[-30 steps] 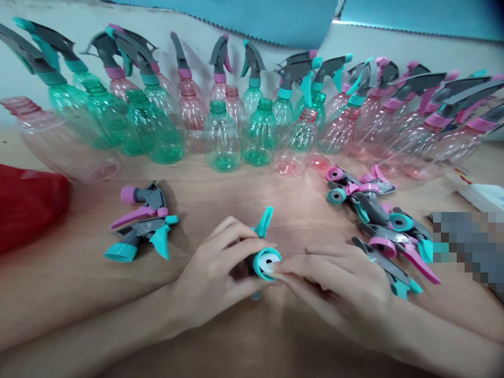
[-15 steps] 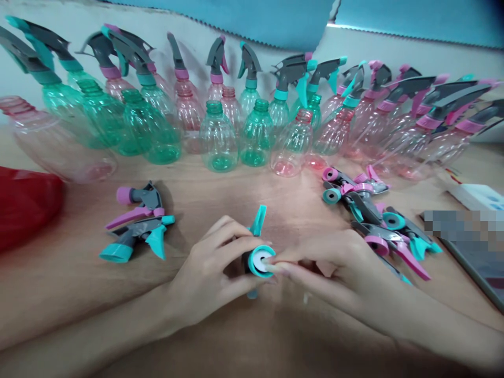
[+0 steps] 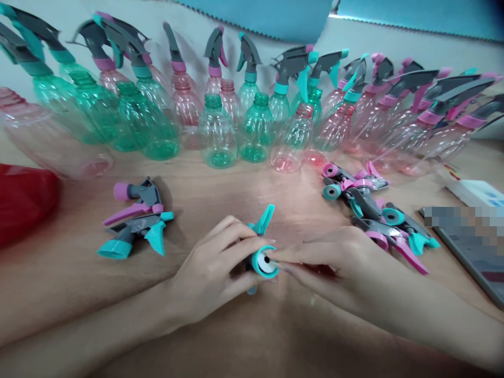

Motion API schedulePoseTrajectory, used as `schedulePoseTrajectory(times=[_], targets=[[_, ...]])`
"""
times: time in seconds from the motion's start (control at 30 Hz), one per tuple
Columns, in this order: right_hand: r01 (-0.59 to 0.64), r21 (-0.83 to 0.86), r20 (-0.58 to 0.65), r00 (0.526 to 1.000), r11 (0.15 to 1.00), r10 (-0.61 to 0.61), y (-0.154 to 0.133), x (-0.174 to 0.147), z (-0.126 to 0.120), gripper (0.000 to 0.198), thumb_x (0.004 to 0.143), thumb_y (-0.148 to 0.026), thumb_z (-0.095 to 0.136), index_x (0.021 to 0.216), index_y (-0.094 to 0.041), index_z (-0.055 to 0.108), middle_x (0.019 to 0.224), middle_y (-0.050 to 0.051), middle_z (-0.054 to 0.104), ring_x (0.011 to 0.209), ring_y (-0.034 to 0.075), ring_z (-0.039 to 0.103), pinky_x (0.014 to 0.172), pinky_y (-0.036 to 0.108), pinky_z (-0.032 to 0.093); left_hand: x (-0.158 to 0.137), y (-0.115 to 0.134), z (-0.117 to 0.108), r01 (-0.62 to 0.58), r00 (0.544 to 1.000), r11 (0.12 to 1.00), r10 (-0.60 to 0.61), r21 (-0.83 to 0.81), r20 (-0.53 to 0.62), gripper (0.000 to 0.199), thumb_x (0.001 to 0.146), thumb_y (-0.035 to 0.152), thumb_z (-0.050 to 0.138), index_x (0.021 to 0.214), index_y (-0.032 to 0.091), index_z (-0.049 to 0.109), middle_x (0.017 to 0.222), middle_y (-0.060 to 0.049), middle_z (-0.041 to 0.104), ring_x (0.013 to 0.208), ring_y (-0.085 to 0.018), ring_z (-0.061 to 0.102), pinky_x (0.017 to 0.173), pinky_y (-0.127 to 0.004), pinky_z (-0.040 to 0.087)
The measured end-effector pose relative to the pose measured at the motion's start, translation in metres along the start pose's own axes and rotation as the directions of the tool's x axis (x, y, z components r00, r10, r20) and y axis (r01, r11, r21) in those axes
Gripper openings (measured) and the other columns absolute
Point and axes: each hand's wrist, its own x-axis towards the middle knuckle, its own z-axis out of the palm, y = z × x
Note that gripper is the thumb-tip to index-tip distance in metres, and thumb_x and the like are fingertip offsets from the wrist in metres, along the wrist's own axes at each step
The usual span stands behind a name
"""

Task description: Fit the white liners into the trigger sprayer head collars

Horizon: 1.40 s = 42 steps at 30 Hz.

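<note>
My left hand is wrapped round a grey and teal trigger spray head, its collar opening facing me. Inside the teal collar lies a white washer with a dark centre hole. The thumb and finger of my right hand are pinched together at the collar's right rim, by the hole. Whatever sits between those fingertips is too small to make out. The teal trigger sticks up beyond my left fingers, and most of the grey body is hidden behind that hand.
Several loose spray heads lie left and right. Behind stand open bottles and bottles with fitted heads. A pink bottle leans at far left beside a red bag. A phone-like slab lies at right.
The spray head has shifted slightly right and its trigger leans further right. My right fingertips have moved from over the washer's middle to the rim, so the dark hole shows more.
</note>
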Motion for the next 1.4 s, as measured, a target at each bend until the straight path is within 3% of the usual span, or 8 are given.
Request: schedulePoseTrajectory(times=[0.27,0.53,0.7,0.87,0.97,1.13,1.27,1.4], targets=[[0.063,-0.110,0.041,0.997,0.992,-0.058,-0.003,-0.003,0.001,0.019,0.092,-0.017,0.048,0.084,-0.021,0.066,0.065,-0.002,0.065,0.056,0.011,0.056,0.054,0.023,0.036,0.001,0.000,0.000,-0.008,1.000,1.000,0.008,0.023,0.008,0.023,0.088,0.022,0.060,0.110,0.016,0.062,0.091,-0.006,0.062,0.083,-0.018,0.051,0.074,-0.030,0.048],[0.223,-0.337,-0.110,0.956,0.915,-0.273,0.002,0.000,0.009,0.018,0.090,-0.009,0.048,0.087,-0.015,0.064,0.064,0.000,0.061,0.056,0.014,0.055,0.050,0.026,0.032,0.000,-0.001,0.002,-0.004,1.000,1.000,0.004,0.021,0.007,0.025,0.088,0.021,0.060,0.112,0.015,0.061,0.092,-0.006,0.061,0.084,-0.018,0.052,0.074,-0.030,0.049],[0.181,-0.329,-0.230,0.937,0.927,-0.264,0.001,0.001,0.019,0.011,0.089,-0.013,0.051,0.082,-0.017,0.058,0.064,-0.002,0.060,0.056,0.012,0.053,0.049,0.027,0.030,0.000,-0.001,0.002,-0.008,1.000,1.000,0.007,0.024,0.009,0.023,0.090,0.023,0.058,0.111,0.016,0.059,0.091,-0.006,0.061,0.084,-0.018,0.053,0.073,-0.031,0.049],[0.063,-0.165,-0.313,0.943,0.984,-0.113,-0.003,0.004,0.027,0.008,0.086,-0.018,0.056,0.081,-0.020,0.051,0.056,-0.007,0.049,0.045,0.009,0.043,0.044,0.025,0.026,0.001,0.001,0.001,-0.032,0.999,0.999,0.032,0.029,0.006,0.014,0.091,0.021,0.056,0.102,0.016,0.060,0.086,-0.005,0.060,0.082,-0.018,0.053,0.072,-0.031,0.049],[-0.062,0.039,-0.294,0.953,0.997,0.071,-0.007,0.004,0.032,0.010,0.082,-0.018,0.058,0.081,-0.023,0.049,0.056,-0.009,0.046,0.045,0.007,0.043,0.045,0.023,0.029,0.001,0.002,0.001,-0.065,0.998,0.995,0.063,0.073,0.026,0.011,0.092,0.022,0.054,0.098,0.015,0.059,0.084,-0.005,0.060,0.080,-0.018,0.052,0.071,-0.031,0.048],[-0.306,0.508,-0.100,0.908,0.805,0.408,-0.013,0.006,0.040,0.019,0.075,-0.013,0.055,0.080,-0.024,0.041,0.054,-0.011,0.039,0.045,0.007,0.039,0.042,0.020,0.030,0.001,0.004,0.003,-0.181,0.983,0.967,0.172,0.179,0.065,0.016,0.095,0.024,0.046,0.096,0.012,0.057,0.080,-0.005,0.060,0.076,-0.019,0.051,0.064,-0.031,0.045],[-0.294,0.685,-0.026,0.905,0.667,0.425,-0.015,0.006,0.038,0.018,0.076,-0.010,0.052,0.077,-0.024,0.039,0.061,-0.009,0.037,0.054,0.008,0.036,0.047,0.019,0.030,0.001,0.004,0.003,-0.173,0.985,0.966,0.165,0.193,0.057,0.015,0.094,0.025,0.050,0.097,0.013,0.057,0.079,-0.005,0.061,0.075,-0.019,0.051,0.063,-0.031,0.042],[-0.270,0.680,-0.029,0.919,0.681,0.394,-0.014,0.004,0.030,0.019,0.078,-0.007,0.049,0.076,-0.022,0.038,0.065,-0.008,0.038,0.056,0.007,0.034,0.047,0.019,0.029,0.001,0.004,0.003,-0.145,0.989,0.974,0.137,0.174,0.058,0.016,0.093,0.027,0.052,0.098,0.013,0.059,0.079,-0.004,0.060,0.075,-0.018,0.051,0.065,-0.031,0.042]])
